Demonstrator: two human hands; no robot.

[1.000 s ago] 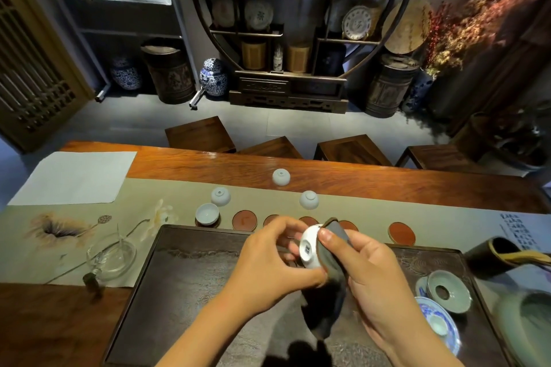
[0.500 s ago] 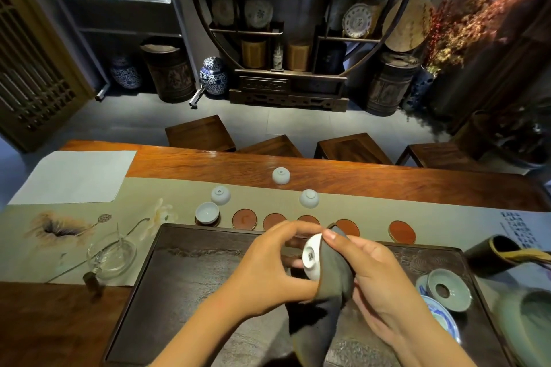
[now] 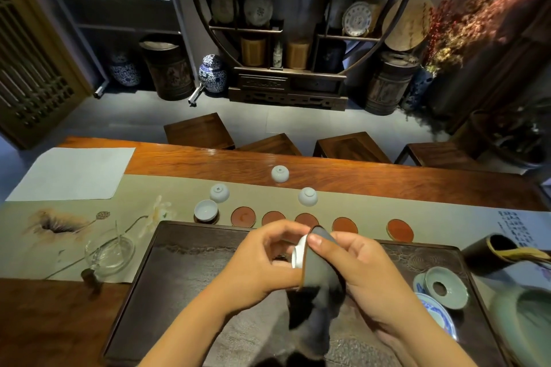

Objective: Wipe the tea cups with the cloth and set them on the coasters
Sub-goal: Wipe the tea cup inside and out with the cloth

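Note:
My left hand [image 3: 262, 259] holds a small white tea cup [image 3: 299, 255] on its side above the dark tea tray [image 3: 185, 283]. My right hand [image 3: 357, 271] presses a dark grey cloth [image 3: 319, 277] over the cup's open side, thumb on the rim; the cloth hangs down below. One cup [image 3: 205, 210] stands upright on the leftmost coaster. Several bare red-brown coasters [image 3: 243, 216] lie in a row past the tray. Three cups rest upside down behind them: one [image 3: 219, 193] at the left, one [image 3: 307, 196] in the middle, one [image 3: 280, 173] farther back.
A glass pitcher [image 3: 109, 253] stands left of the tray on the table runner [image 3: 74, 232]. At the right are a celadon strainer ring [image 3: 446, 289], a blue-and-white saucer [image 3: 438, 314] and a dark holder [image 3: 489, 253]. White paper [image 3: 74, 173] lies far left. Wooden stools stand beyond the table.
The cup has turned in my hands: its foot faced me before, now its side and rim show. The cloth has slid over more of the cup.

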